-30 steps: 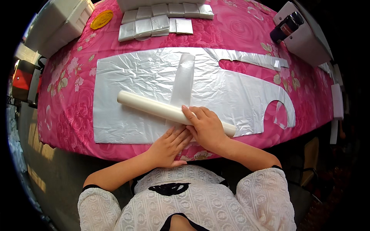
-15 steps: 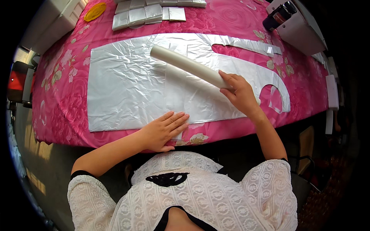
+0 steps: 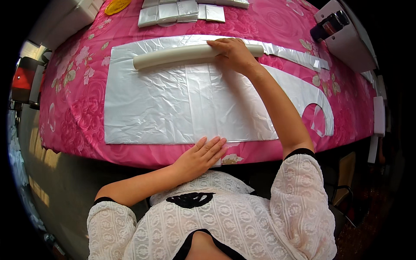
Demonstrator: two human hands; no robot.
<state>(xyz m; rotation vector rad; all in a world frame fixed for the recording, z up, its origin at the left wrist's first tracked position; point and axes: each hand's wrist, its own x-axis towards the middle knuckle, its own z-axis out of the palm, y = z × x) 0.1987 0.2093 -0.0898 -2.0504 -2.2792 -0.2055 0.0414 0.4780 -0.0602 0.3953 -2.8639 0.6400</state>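
A thin, silvery-white plastic apron (image 3: 149, 108) lies spread and wrinkled on the table, its straight hem to the left and its straps and rounded neck cut-outs to the right. Across its far part stretches a long off-white tube (image 3: 173, 55), roughly parallel to the far edge. My right hand (image 3: 233, 53) is closed over the tube right of its middle, palm down. At the near edge of the apron, my left hand (image 3: 201, 157) rests flat with fingers stretched out, the fingertips at the plastic and the palm near the table's front edge.
Stacks of folded silvery packets (image 3: 177, 13) stand at the far side. A yellow dish (image 3: 117, 6) is at the far left, near white boxes (image 3: 65, 19). On the far right, a dark bottle (image 3: 329, 26) stands beside a white box (image 3: 349, 47). A pink floral cloth (image 3: 82, 117) covers the table.
My right hand has carried the tube away from me, turning it from a slant to nearly crosswise at the apron's far side. My left hand remains flat at the near edge.
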